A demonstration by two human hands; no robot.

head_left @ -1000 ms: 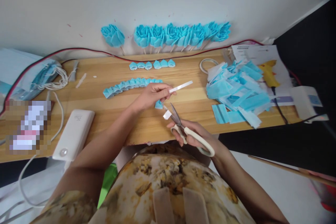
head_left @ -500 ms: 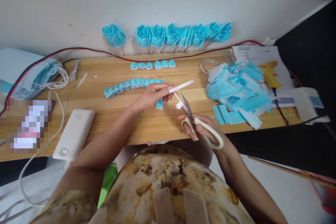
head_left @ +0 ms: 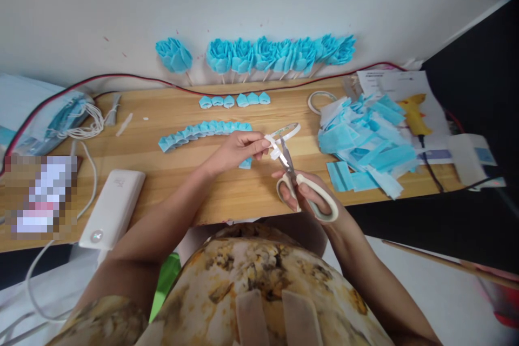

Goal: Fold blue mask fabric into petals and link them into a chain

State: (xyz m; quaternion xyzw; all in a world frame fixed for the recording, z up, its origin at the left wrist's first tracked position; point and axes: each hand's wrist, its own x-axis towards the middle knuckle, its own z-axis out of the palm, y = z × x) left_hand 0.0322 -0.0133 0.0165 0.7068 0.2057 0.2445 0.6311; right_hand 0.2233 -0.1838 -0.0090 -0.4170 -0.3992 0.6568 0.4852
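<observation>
My left hand [head_left: 247, 150] pinches a thin roll of white tape [head_left: 292, 133], tilted so that printing on its inner core shows. A short white end of tape [head_left: 276, 153] hangs by the fingertips. My right hand [head_left: 310, 194] grips cream-handled scissors [head_left: 320, 203] through their loops. The blades point up and away, right at the tape end; whether they touch it I cannot tell. Beneath my left hand runs a curved row of folded blue pieces [head_left: 194, 133], partly hidden by the fingers. A second short row of folded blue pieces [head_left: 253, 99] lies farther back.
Several blue flowers on sticks [head_left: 263, 54] lean against the wall. At right are a heap of blue fabric pieces [head_left: 368, 140], another tape ring [head_left: 322, 101] and a yellow glue gun [head_left: 416, 113]. A white power bank [head_left: 113, 208] and a phone [head_left: 46, 194] lie at left.
The tape roll has turned from edge-on to showing its inner ring. My right hand has brought the scissors slightly up and left, and the blades have come closer together.
</observation>
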